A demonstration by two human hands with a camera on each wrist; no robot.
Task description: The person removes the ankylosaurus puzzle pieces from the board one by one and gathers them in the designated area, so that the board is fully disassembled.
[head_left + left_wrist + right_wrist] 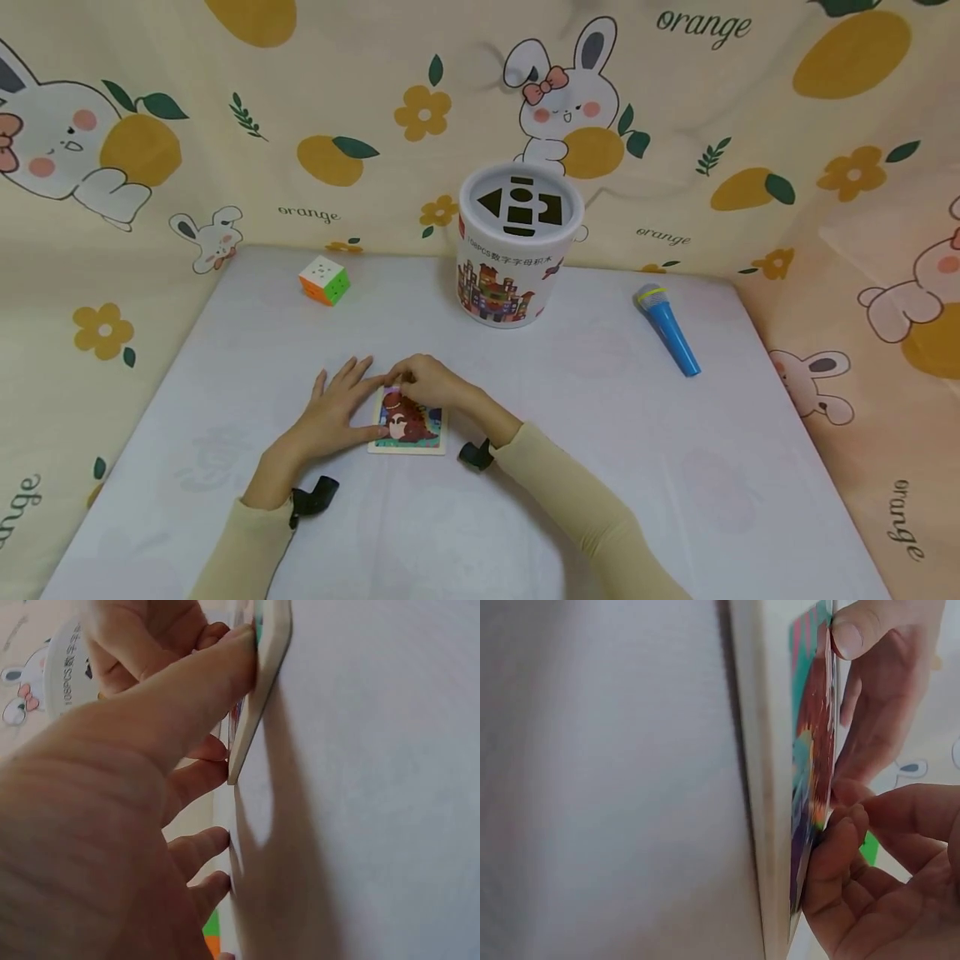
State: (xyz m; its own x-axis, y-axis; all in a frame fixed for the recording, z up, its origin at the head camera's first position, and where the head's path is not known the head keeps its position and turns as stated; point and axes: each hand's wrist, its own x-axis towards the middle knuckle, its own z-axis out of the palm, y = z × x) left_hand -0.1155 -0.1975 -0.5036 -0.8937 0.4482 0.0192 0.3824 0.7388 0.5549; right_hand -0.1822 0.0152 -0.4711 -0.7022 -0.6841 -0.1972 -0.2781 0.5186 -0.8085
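A small square dinosaur picture board (408, 421), pale-edged with a glossy face, lies in front of the person. The left hand (333, 412) spreads over its left side, fingers fairly straight. Its thumb (225, 664) presses on the picture near the lower left edge, while its index finger reaches the upper left corner. From the right, the right hand (427, 382) curls over the board's top edge. In the right wrist view the right hand's fingers (832, 855) pinch at the glossy surface, close to the left index fingertip; what lies between the tips is hidden.
Behind the hands stands a white lidded tub (498, 287) with shape cutouts in its lid. A puzzle cube (325, 281) sits at the back left, and a blue toy microphone (670, 332) lies at the right. A printed cloth (420, 183) hangs along the back.
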